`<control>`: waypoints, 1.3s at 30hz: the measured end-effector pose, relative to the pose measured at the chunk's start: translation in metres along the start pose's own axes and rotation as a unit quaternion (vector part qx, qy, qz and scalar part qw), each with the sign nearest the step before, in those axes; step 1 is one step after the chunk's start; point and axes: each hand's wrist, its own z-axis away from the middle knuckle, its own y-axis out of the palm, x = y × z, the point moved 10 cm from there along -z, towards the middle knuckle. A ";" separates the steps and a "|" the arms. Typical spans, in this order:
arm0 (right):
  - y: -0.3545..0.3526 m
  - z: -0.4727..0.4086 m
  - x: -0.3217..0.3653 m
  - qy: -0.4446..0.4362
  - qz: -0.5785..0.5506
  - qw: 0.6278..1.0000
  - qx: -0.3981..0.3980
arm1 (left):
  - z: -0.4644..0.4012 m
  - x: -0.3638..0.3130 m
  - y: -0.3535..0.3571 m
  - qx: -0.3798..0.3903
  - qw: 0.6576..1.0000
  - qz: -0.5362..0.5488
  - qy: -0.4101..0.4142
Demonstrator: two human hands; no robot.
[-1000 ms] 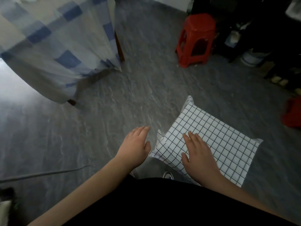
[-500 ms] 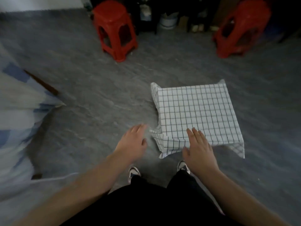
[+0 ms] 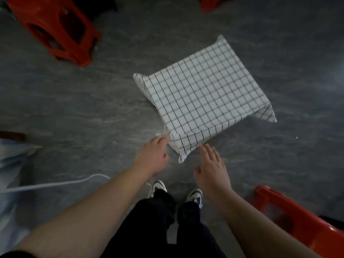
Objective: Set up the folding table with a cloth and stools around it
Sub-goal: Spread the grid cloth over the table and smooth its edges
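Grey stone-look floor [image 3: 93,108] fills the view, dim light, some blur. Largest thing on it is the small table under a white grid cloth [image 3: 204,94], sitting ahead of you and slightly to your right, turned so one corner points back at your feet. Its top looks close to square, so no clear long axis; the diagonal runs from near your hands away to the upper right.

Your left hand [image 3: 154,155] is nearer: fingers loosely bent, tips at the hanging cloth edge by the near-left side. Can't tell if it pinches the fabric. Your right hand [image 3: 212,168] is flat and spread, holding nothing, fingertips just short of the near corner.

Stools next. One red stool [image 3: 55,28] stands upper left, well apart from the table. Another red stool [image 3: 297,220] sits close by your right leg. A third red bit at the top edge is cut off.

A blue-and-white cloth [image 3: 11,164] shows at the left edge, with a thin white cord [image 3: 55,185] running across the floor near your left arm. Nothing lies between your hands and the table.
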 end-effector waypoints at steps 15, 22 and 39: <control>0.183 -0.088 -0.032 0.226 -0.111 0.967 -0.033 | -0.155 0.111 0.115 0.100 0.990 -0.029 0.095; 0.233 -0.115 -0.044 0.356 -0.198 0.902 -0.145 | -0.214 0.100 0.132 0.079 0.955 -0.128 0.255; 0.242 -0.139 -0.075 0.354 -0.162 0.890 -0.237 | -0.219 0.063 0.144 0.046 0.929 -0.154 0.333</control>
